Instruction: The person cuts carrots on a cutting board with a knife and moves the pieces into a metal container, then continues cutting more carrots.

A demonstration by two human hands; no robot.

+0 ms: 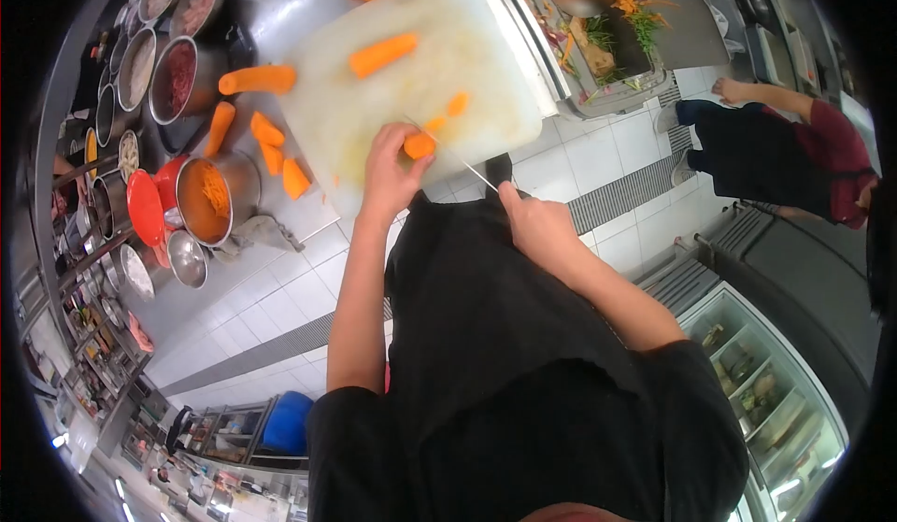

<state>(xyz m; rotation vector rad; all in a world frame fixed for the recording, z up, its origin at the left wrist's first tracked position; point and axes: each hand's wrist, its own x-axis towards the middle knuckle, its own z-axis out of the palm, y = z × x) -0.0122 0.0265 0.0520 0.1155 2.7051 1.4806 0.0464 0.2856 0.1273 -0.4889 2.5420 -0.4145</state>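
Note:
On the near edge of a white cutting board (346,101), my left hand (394,169) grips a carrot piece (420,145) between thumb and fingers. My right hand (537,228) is closed round the handle of a knife (472,169), whose thin blade reaches up and left to the carrot piece. Two small carrot slices (457,103) lie just beyond the blade. A peeled carrot length (383,55) rests farther up the board. Another carrot (258,79) lies across the board's left edge.
Carrot chunks (295,178) and a steel pot of shredded carrot (207,202) stand left of the board, near bowls of meat (175,78). A scrap bin (598,36) adjoins the board's right side. A co-worker (775,148) stands at the right.

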